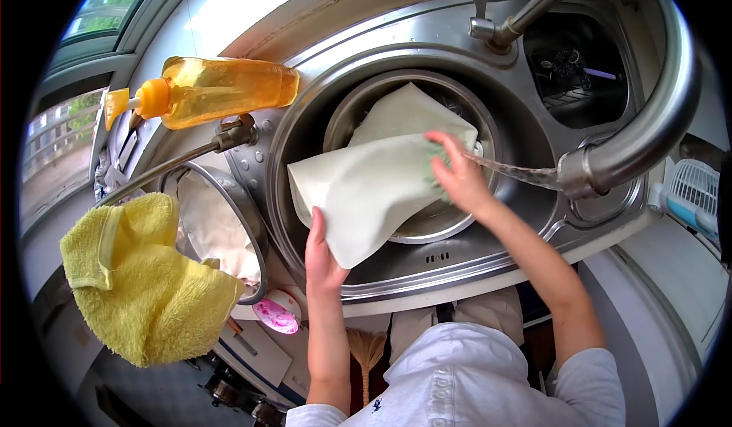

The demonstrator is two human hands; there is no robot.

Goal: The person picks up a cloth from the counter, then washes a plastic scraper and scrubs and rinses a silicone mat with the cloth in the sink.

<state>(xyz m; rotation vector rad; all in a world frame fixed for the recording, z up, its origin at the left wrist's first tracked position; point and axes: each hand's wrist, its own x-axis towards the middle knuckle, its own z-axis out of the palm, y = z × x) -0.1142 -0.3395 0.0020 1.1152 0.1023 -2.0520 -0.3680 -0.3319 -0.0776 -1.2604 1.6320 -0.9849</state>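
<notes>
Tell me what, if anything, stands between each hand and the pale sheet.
Nothing visible stands between the left hand and the pale sheet, which it grips at the near edge. Something greenish shows by the right hand, against the sheet; I cannot tell whether it is a separate thing or part of the sheet.

"How's the left hand?"
"Gripping, thumb upright, its other fingers hidden; the left forearm runs straight back from the grip."
"And the right hand?"
"Farther out, right of that grip, index finger outstretched, right forearm slanting back."
</notes>
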